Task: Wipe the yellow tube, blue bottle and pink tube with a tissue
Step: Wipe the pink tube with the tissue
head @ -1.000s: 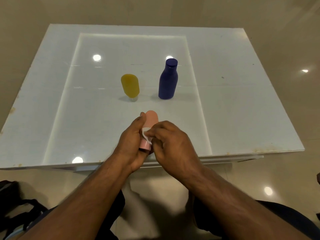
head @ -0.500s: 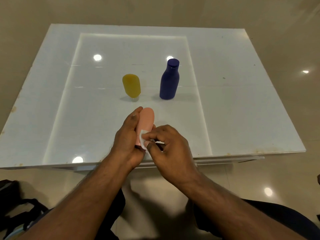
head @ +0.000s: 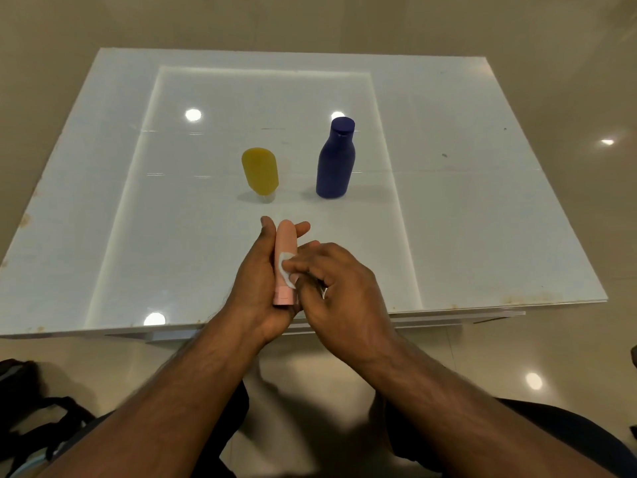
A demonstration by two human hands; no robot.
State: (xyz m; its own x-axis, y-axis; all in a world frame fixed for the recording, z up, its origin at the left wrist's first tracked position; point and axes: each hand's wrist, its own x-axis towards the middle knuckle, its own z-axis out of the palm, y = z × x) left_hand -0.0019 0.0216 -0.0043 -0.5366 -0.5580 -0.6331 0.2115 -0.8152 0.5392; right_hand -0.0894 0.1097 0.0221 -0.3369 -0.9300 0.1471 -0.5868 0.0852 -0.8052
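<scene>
Left hand (head: 262, 281) holds pink tube (head: 284, 262) above near table edge, fingers curled round it, cap toward person. Right hand (head: 339, 288) pinches tissue (head: 285, 267), pressing it on tube middle. Rub along whole tube, turn it a bit; hidden side maybe not wiped. Beyond grip: yellow tube (head: 260, 171) just left, blue bottle (head: 335, 160) right, both standing on table (head: 482, 219). Nothing blocks way.

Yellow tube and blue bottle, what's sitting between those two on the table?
Nothing: in the head view, only bare white table separates the yellow tube from the blue bottle.
</scene>
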